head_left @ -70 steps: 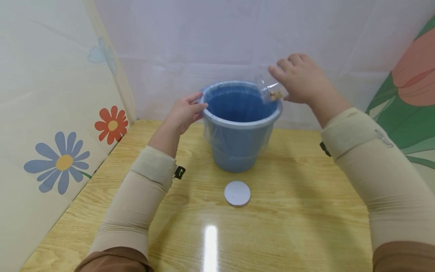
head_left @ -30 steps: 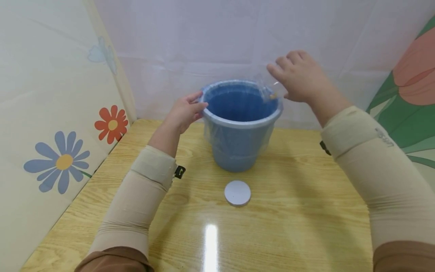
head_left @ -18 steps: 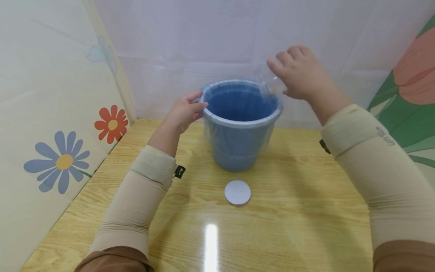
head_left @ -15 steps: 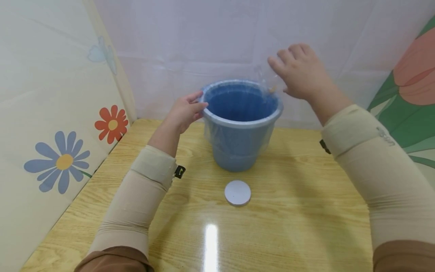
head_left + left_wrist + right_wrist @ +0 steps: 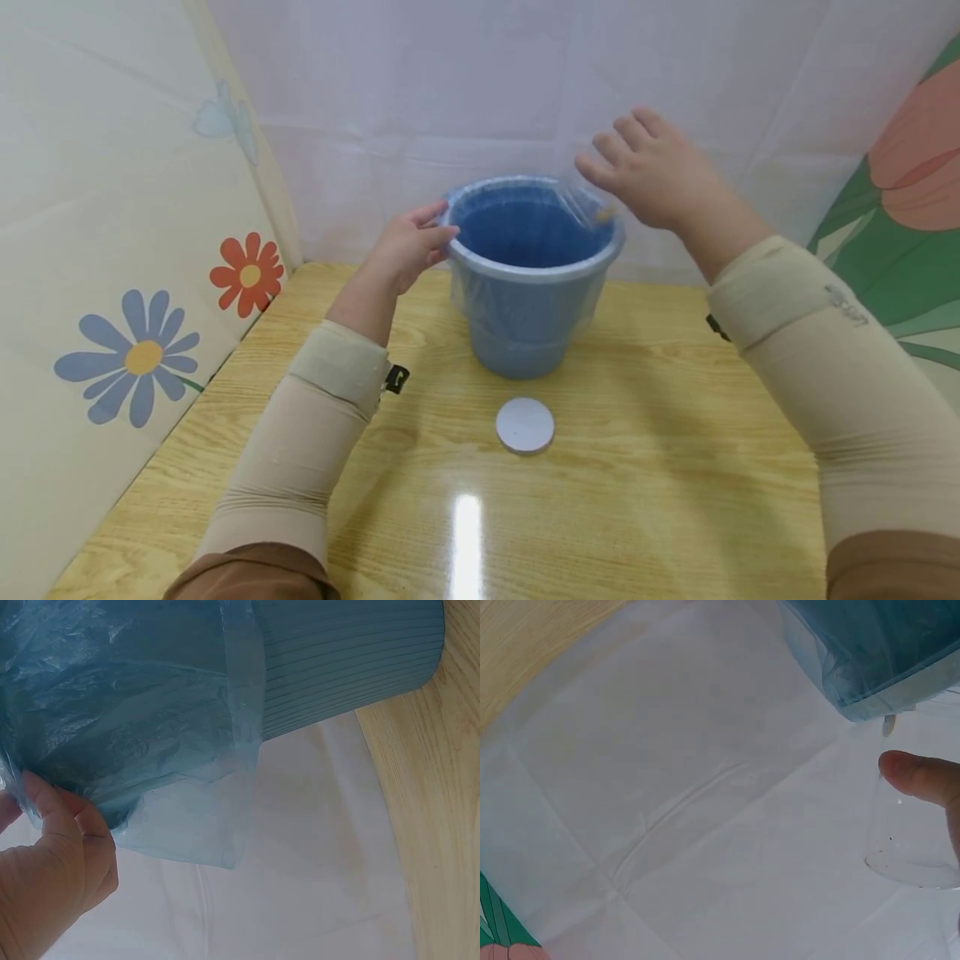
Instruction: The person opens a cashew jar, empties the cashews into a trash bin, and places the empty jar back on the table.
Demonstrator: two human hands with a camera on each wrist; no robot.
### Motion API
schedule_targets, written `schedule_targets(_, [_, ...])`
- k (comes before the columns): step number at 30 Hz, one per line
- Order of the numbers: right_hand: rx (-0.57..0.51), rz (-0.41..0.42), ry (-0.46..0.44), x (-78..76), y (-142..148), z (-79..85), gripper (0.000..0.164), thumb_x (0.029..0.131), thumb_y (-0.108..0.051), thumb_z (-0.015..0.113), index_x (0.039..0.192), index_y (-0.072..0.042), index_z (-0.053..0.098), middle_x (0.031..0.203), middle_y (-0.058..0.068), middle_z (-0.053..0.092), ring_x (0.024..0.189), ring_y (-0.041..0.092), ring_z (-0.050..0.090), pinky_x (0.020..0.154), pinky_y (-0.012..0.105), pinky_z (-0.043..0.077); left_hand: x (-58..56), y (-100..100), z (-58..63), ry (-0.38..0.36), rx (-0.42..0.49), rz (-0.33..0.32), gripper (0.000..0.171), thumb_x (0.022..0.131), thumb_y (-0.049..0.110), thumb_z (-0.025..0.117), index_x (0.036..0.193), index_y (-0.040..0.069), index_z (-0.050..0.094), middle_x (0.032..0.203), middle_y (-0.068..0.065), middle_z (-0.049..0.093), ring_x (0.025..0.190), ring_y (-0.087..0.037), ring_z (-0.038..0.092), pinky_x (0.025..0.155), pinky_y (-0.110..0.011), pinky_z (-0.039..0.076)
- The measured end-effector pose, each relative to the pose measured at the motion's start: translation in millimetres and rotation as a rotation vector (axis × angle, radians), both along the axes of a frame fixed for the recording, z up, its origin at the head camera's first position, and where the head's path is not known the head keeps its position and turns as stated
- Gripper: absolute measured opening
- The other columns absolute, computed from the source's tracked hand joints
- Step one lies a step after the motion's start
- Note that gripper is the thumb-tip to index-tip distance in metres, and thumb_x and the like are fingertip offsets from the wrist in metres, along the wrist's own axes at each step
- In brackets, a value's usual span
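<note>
A blue bucket (image 5: pixel 517 321), lined with a thin clear bag (image 5: pixel 199 817) folded over its rim, stands upright at the back of the table. My left hand (image 5: pixel 405 250) grips its left rim, fingers and thumb pinching the bag there. At the opposite rim my right hand (image 5: pixel 648 171) holds a clear plastic jar (image 5: pixel 900 832), tipped with its mouth over the bucket. A small yellowish-brown bit (image 5: pixel 603 216) shows near the jar's mouth. Specks cling to the jar's base in the right wrist view. Shadow hides the bucket's bottom.
A round white lid (image 5: pixel 525 425) lies flat on the wooden table (image 5: pixel 637 483) in front of the bucket. A white sheet (image 5: pixel 420 83) hangs close behind, with flower-printed panels on the left and right.
Most of the yellowish-brown pieces have left the jar. My right hand rose, then dipped and shifted left, keeping the jar tipped. The left hand and bucket stayed put.
</note>
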State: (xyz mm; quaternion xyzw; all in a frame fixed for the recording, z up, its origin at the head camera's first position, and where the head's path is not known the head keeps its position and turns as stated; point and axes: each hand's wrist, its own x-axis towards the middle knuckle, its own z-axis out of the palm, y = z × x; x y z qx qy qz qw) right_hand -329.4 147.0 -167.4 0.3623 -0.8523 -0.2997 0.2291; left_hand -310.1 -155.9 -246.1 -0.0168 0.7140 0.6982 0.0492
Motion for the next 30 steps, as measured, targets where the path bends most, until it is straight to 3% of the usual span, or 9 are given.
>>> schedule_targets(6, [0.029, 0.028, 0.036, -0.5, 0.7, 0.4, 0.063, 0.085, 0.005, 0.053, 0.140, -0.011, 0.029, 0.135, 0.022, 0.034, 0.124, 0.043, 0.025, 0.110, 0.053, 0.008, 0.4, 0.0, 0.1, 0.002, 0.000, 0.001, 0.058, 0.089, 0.009, 0.059, 0.141, 0.022, 0.036, 0.147, -0.001, 0.030, 0.123, -0.015, 0.044, 0.094, -0.026, 0.045])
schedule_targets(21, [0.051, -0.005, 0.020, 1.3, -3.9, -0.5, 0.063, 0.087, 0.006, 0.051, 0.142, -0.014, 0.027, 0.139, 0.021, 0.031, 0.127, 0.043, 0.022, 0.111, 0.053, 0.004, 0.5, -0.2, 0.0, -0.002, -0.011, 0.009, 0.058, 0.089, 0.010, 0.059, 0.141, 0.023, 0.036, 0.146, -0.002, 0.032, 0.121, -0.015, 0.045, 0.093, -0.026, 0.046])
schedule_targets(30, [0.032, 0.056, 0.038, -1.4, -3.6, 0.5, 0.055, 0.088, 0.004, 0.048, 0.139, -0.012, 0.032, 0.136, 0.022, 0.035, 0.126, 0.044, 0.025, 0.111, 0.054, 0.006, 0.8, 0.4, 1.1, 0.000, 0.008, 0.004, 0.059, 0.089, 0.007, 0.058, 0.142, 0.020, 0.035, 0.148, 0.000, 0.028, 0.124, -0.016, 0.043, 0.094, -0.026, 0.045])
